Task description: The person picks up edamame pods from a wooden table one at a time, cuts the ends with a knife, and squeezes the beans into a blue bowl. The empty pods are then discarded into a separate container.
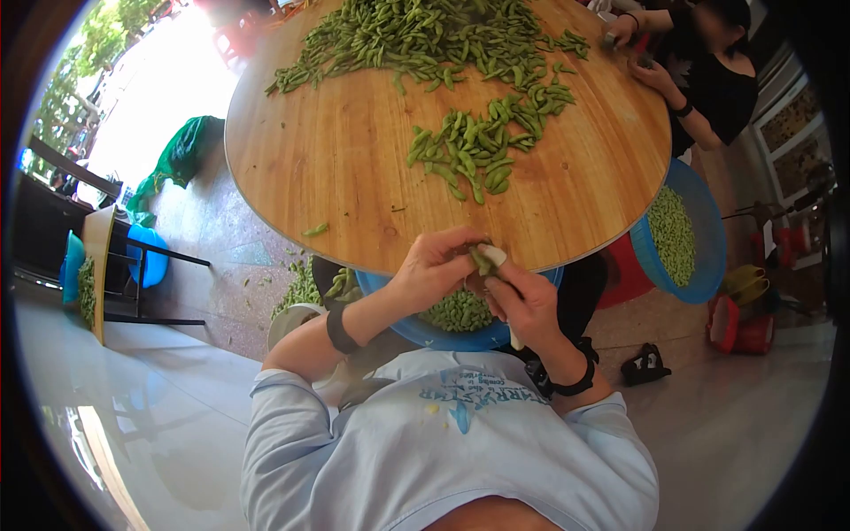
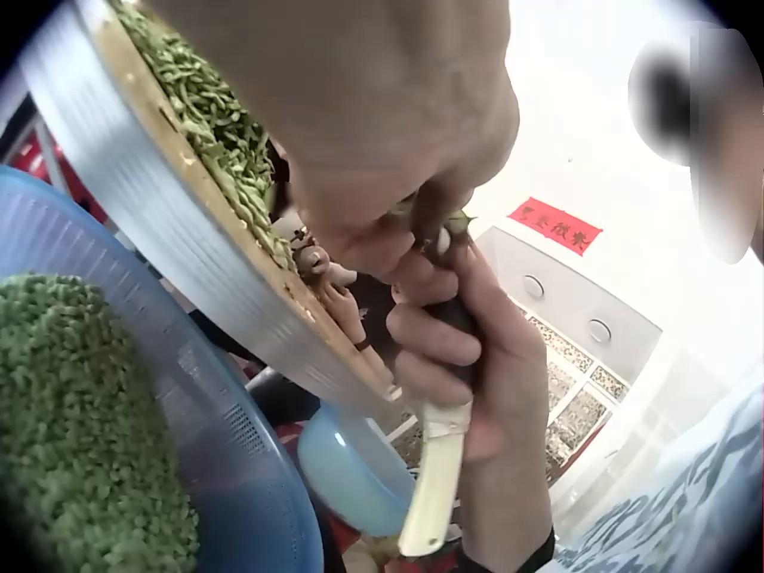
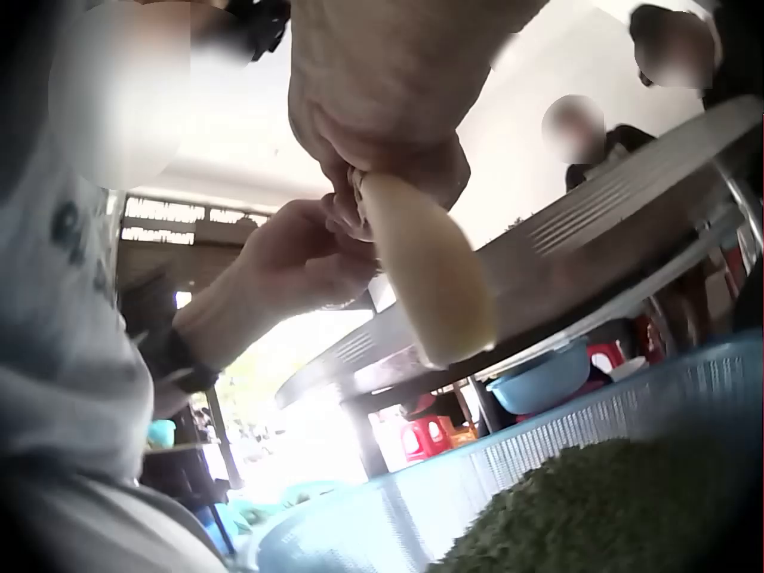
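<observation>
Both hands meet at the lower centre of the head view, just off the near edge of the round table (image 1: 354, 168) and above a blue basin (image 1: 416, 329). The left hand (image 1: 434, 270) has its fingers curled and pinches a green pod (image 1: 481, 260) at the fingertips. The right hand (image 1: 524, 305) is closed round a knife (image 2: 436, 484); in the left wrist view its pale handle runs down out of the fist toward the bottom centre of the frame, and in the right wrist view the same handle (image 3: 430, 281) juts from the fist at upper centre. The blade is hidden by the fingers. The two hands touch at the pod. The basin below them holds a heap of shelled green beans (image 1: 459, 311). On the table, a small pile of pods (image 1: 478, 146) lies at centre right of the head view and a large pile (image 1: 425, 40) spreads along the top. A second blue basin (image 1: 699, 234) with beans sits at right, beside the table edge. A second person (image 1: 708, 71) in a dark top works at the upper right. Both wrists carry dark bands.
</observation>
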Motion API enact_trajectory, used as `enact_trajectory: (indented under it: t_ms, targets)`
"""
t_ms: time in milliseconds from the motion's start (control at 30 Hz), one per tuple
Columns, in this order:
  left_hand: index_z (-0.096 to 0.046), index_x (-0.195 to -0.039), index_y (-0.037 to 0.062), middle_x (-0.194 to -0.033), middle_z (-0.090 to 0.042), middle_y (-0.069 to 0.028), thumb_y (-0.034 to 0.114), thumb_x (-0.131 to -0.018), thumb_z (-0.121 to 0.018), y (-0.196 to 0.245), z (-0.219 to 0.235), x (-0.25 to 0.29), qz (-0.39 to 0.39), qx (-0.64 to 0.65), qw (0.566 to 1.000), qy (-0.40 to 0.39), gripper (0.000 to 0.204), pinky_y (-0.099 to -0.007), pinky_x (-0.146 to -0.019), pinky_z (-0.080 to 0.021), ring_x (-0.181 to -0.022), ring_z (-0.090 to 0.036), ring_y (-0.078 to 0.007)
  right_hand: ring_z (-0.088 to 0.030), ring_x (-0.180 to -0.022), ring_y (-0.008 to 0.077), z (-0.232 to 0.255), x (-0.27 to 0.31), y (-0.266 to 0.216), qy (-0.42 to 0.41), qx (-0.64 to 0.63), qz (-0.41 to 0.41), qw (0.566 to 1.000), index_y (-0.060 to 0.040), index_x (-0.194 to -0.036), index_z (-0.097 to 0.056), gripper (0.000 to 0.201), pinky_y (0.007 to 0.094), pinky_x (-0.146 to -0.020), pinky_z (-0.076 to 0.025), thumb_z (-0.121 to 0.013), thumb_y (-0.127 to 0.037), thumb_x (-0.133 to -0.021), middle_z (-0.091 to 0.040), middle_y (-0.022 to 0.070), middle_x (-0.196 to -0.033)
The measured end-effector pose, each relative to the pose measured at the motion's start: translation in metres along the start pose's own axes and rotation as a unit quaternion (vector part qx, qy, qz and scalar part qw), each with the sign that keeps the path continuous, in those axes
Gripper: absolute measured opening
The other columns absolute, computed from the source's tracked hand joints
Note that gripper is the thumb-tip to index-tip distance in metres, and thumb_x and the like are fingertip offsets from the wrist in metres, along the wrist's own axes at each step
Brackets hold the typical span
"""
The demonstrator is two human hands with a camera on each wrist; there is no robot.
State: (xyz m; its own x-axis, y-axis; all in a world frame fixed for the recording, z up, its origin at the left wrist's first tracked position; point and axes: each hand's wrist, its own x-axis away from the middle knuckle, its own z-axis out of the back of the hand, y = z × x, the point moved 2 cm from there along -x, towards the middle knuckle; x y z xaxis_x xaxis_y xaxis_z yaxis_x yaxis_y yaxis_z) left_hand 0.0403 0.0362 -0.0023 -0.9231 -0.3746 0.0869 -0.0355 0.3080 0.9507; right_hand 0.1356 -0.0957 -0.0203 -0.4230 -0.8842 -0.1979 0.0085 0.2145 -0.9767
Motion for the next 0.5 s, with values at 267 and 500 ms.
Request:
enact_trajectory:
  t_ms: [267,500]
  targets:
    - [-0.057,-0.108,-0.0038,-0.092,-0.062,-0.0029,-0.002,-0.087,-0.05,-0.01,0.003,0.0,-0.036,-0.086,0.995,-0.047,0.023,-0.0202,-0.069,-0.046,-0.08,-0.057,-0.0074,-0.046,-0.048,0.0052,0.014,0.004,-0.009,-0.023,-0.133,-0.143,0.981,0.0013,-0.126,-0.053,0.034,0.0182,-0.042,-0.034,-0.05,-0.002,-0.091,-0.057,0.0037,-0.072]
    - [-0.054,-0.111,-0.003,-0.096,-0.062,-0.0031,0.002,-0.087,-0.057,-0.01,0.013,0.018,-0.053,-0.158,0.986,-0.019,0.024,-0.0265,-0.075,-0.049,-0.086,-0.059,-0.0098,-0.044,-0.047,0.005,0.007,0.008,-0.006,-0.023,-0.177,-0.175,0.968,0.0011,-0.126,-0.052,0.034,0.0182,-0.04,-0.034,-0.048,-0.004,-0.093,-0.057,0.0037,-0.072]
